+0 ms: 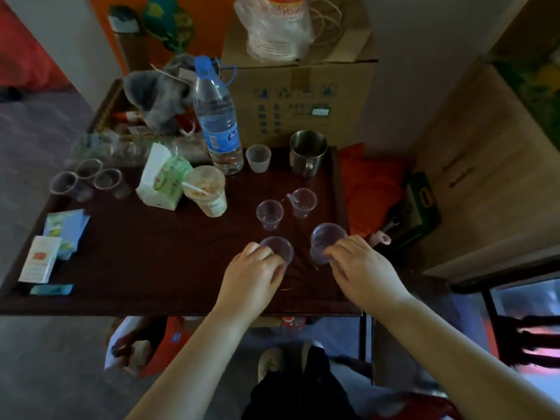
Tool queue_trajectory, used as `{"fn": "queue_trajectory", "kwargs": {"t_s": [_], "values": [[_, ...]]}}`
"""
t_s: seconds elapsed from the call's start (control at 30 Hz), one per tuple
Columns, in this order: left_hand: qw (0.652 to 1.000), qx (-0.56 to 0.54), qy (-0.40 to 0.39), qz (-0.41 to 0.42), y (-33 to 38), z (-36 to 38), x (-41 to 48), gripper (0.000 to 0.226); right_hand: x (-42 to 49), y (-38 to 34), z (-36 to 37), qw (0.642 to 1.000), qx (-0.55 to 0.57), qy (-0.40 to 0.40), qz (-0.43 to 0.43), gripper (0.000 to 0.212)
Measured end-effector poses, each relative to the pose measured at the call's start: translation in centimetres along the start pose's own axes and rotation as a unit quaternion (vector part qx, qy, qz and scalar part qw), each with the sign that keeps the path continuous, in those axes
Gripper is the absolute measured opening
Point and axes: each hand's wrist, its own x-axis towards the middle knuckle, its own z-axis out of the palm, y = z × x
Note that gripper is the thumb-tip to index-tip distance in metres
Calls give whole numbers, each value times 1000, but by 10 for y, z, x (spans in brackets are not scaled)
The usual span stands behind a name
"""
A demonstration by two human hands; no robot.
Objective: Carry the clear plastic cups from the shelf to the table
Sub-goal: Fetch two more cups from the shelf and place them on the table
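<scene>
Both my hands are over the dark brown table (151,262), each wrapped around a clear plastic cup. My left hand (254,274) grips one clear cup (280,248) standing upright on the table. My right hand (360,268) holds a second clear cup (325,237), tilted with its mouth facing away from me. Two more clear cups (269,214) (303,202) stand upright just beyond them. Three further clear cups (88,180) sit at the table's far left.
A water bottle (216,116), a frosted cup (258,158), a steel mug (307,153), a lidded drink cup (206,189) and a green-white carton (163,177) stand at the back. Packets (54,247) lie at the left. A cardboard box (303,95) is behind, a wooden cabinet (472,177) at the right.
</scene>
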Motion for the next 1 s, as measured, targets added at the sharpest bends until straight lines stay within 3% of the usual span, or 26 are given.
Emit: {"fn": "queue_trajectory", "kwargs": {"t_s": [0.27, 0.77, 1.0], "values": [[998, -8, -54, -38, -14, 46, 35, 10, 45, 45, 48, 998, 18, -59, -11, 23], [990, 37, -62, -124, -19, 101, 70, 9, 76, 71, 98, 996, 47, -74, 12, 33], [988, 39, -78, -131, -14, 104, 73, 20, 75, 74, 96, 998, 35, -59, 13, 33]]}}
